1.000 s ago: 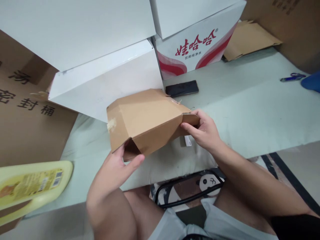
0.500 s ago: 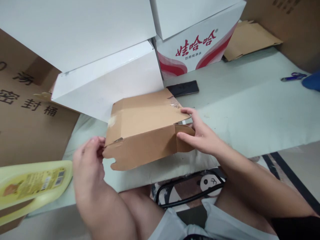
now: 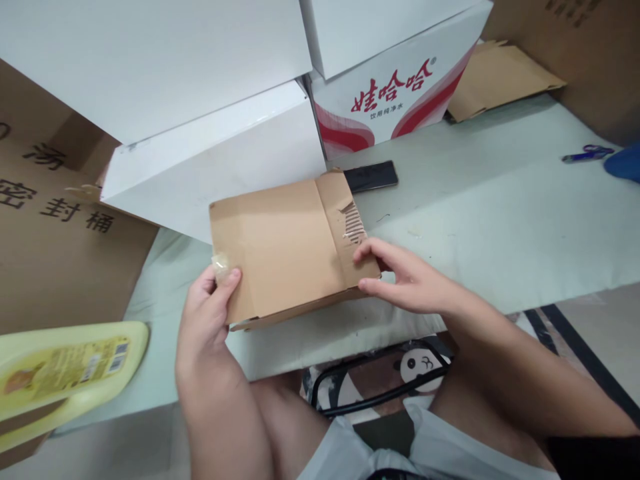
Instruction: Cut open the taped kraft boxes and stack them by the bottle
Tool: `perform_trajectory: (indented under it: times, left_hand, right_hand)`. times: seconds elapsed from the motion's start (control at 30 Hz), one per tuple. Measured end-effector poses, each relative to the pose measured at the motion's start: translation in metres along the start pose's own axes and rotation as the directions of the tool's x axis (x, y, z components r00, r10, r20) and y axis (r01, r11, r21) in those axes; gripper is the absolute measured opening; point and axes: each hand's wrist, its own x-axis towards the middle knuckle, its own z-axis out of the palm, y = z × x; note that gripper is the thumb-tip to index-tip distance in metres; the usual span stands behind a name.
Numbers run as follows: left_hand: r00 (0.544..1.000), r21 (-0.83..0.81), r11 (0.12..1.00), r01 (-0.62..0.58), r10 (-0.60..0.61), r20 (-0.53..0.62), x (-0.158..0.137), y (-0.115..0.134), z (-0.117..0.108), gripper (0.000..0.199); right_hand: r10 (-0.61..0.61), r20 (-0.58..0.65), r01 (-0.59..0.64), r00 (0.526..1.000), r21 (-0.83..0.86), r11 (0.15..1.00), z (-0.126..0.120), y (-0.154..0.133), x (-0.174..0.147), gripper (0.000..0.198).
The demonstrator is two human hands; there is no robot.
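We see a pale green surface running from the lower left of the frame to the right edge, stretching widest right of centre. White boxes wall it in from the upper left to the top centre, and a yellow jug juts in at lower left.

Near the middle of the frame we have the carton, its long axis running left to right and rising slightly towards the right. It lies between the hands, with neither one nearer: each is at one end, by a lower corner. Our left hand grips the left end, thumb on top. Our right hand is loosely curled, one fingertip on the flap and the thumb at the near edge (whether it truly grips, we cannot tell).

Beyond the carton's upper right corner we see the phone, partly hidden. Scissors, or so they seem, lie far right. Smallest are a torn patch on the flap and some tape by our left thumb.
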Motion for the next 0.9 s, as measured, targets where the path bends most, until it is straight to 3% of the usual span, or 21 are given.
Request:
perform_trajectory:
  times: [0.13,0.2,0.27,0.3,0.37,0.47,0.53,0.6,0.77,0.83,0.9]
  left_hand:
    - [1.0,-0.069,0.998,-0.014,0.014,0.009,-0.008,0.008,-0.005,0.065]
    - [0.998,-0.067,0.998,0.013,-0.008,0.069,-0.014,0.01,-0.006,0.065]
    - [0.988,-0.061,0.997,0.049,-0.039,0.149,-0.021,0.012,-0.007,0.061]
    - [0.983,-0.065,0.996,0.065,-0.053,0.176,-0.024,0.013,-0.007,0.058]
    - [0.981,-0.098,0.992,0.079,-0.06,0.183,-0.029,0.014,-0.009,0.053]
    - [0.986,-0.136,0.989,0.057,-0.034,0.165,-0.029,0.013,-0.01,0.055]
    - [0.985,-0.109,0.994,0.034,-0.015,0.175,-0.025,0.013,-0.009,0.057]
    - [0.979,-0.064,0.997,0.032,-0.018,0.202,-0.022,0.011,-0.006,0.058]
    - [0.939,-0.04,0.996,0.075,-0.057,0.341,-0.023,0.01,-0.004,0.054]
    - [0.903,-0.019,0.998,0.063,-0.049,0.426,-0.025,0.009,-0.008,0.048]
    - [0.846,0.018,0.998,0.057,-0.058,0.529,-0.026,0.006,-0.011,0.042]
  right_hand:
    - [0.037,-0.216,0.016,0.976,0.241,0.97,-0.006,0.009,0.002,0.031]
    - [0.013,-0.401,0.064,0.916,0.178,0.982,-0.01,0.018,0.007,0.026]
    - [-0.085,-0.504,0.094,0.86,-0.007,0.996,-0.013,0.028,0.012,0.028]
    - [-0.141,-0.498,0.102,0.856,-0.103,0.989,-0.015,0.034,0.014,0.032]
    - [-0.202,-0.4,0.128,0.894,-0.203,0.971,-0.017,0.043,0.017,0.04]
    - [-0.168,-0.272,0.169,0.948,-0.021,0.985,-0.017,0.048,0.017,0.046]
    - [-0.128,-0.295,0.179,0.947,0.155,0.972,-0.015,0.046,0.017,0.049]
    - [-0.099,-0.365,0.181,0.926,0.2,0.963,-0.014,0.043,0.017,0.053]
    - [-0.234,-0.495,0.255,0.837,-0.027,0.967,-0.012,0.045,0.016,0.076]
    - [-0.242,-0.548,0.256,0.801,-0.053,0.965,-0.014,0.048,0.016,0.08]
    - [-0.167,-0.6,0.205,0.782,-0.005,0.979,-0.017,0.049,0.019,0.071]
